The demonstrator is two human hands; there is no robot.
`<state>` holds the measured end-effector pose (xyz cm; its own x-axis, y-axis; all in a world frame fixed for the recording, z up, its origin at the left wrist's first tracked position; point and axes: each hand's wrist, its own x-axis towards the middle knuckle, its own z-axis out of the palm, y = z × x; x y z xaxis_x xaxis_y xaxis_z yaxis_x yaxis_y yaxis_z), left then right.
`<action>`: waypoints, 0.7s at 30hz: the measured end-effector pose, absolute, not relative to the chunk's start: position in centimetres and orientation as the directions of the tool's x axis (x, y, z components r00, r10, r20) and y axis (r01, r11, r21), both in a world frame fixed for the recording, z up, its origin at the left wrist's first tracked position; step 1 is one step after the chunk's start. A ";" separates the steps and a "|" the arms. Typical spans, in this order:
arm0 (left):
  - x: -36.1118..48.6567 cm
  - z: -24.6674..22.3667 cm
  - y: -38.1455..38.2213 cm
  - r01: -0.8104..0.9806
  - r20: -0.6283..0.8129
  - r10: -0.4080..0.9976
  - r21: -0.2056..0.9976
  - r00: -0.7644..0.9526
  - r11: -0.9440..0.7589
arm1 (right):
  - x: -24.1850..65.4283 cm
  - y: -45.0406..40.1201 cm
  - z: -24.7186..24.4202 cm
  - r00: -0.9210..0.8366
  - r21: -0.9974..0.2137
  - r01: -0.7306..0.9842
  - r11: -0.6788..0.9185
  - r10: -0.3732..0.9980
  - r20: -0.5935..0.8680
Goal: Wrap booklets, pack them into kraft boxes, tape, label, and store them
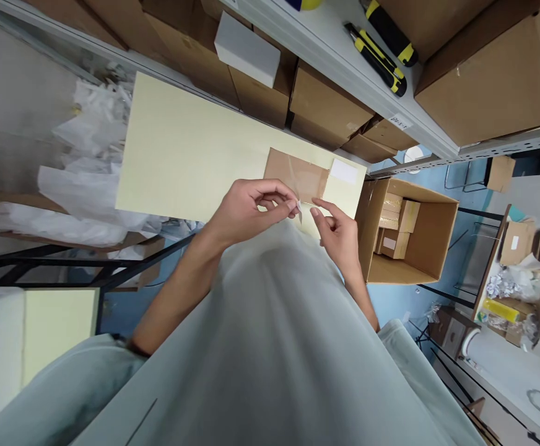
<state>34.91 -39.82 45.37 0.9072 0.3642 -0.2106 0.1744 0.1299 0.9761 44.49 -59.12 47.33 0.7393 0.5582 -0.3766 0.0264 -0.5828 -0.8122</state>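
My left hand (256, 207) is pinched on a small whitish strip (300, 212) that hangs from its fingertips. Just to the right of the strip is my right hand (337, 229), its thumb and index finger apart and nothing seen between them. Beyond my hands, a flat brown cardboard box (295, 173) with a strip of tape across it lies on the pale yellow table (181, 148). A white label (344, 171) lies to the right of that box, near the table's right end.
An open carton (430, 241) holding small boxes stands right of the table. Cartons (326, 102) line the far side under a shelf (335, 43) with two yellow-black cutters (376, 59). White wrapping (88, 186) is piled at left.
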 end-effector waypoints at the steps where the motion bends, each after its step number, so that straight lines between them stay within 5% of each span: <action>1: 34.9 45.3 -40.0 0.189 -0.217 0.369 0.976 0.904 0.113 | 44.2 -59.0 47.7 0.766 -0.824 0.047 -0.564 0.550 -0.333; 7: 34.1 44.9 -39.8 0.224 -0.221 0.371 0.974 0.902 0.036 | 42.6 -57.0 48.8 0.796 -0.844 0.116 -0.523 0.557 -0.236; 21: 30.8 44.1 -34.7 0.251 -0.255 0.242 0.967 0.936 0.048 | 38.6 -52.2 47.5 0.852 -0.818 -0.006 -0.575 0.425 -0.305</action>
